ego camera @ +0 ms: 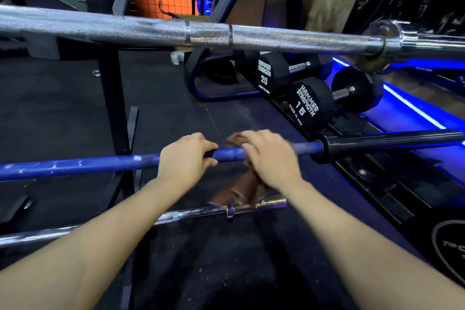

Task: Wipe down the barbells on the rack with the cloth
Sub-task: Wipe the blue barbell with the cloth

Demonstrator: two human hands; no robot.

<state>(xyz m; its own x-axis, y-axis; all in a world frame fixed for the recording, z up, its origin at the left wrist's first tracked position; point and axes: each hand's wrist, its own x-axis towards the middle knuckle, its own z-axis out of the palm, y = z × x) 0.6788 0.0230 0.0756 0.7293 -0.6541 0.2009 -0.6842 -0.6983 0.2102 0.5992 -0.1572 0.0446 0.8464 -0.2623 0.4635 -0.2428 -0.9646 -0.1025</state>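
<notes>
The nearer black dumbbell (310,103) carries white lettering on its end face: "HAMMER STRENGTH", the number "16", and below it "MADE IN USA"; the dumbbell behind it (270,75) reads "HAMMER STRENGTH" with the number "20", the small line beneath too fine to make out; a round logo on the floor mat (450,246) at lower right is cut off and unreadable.
</notes>
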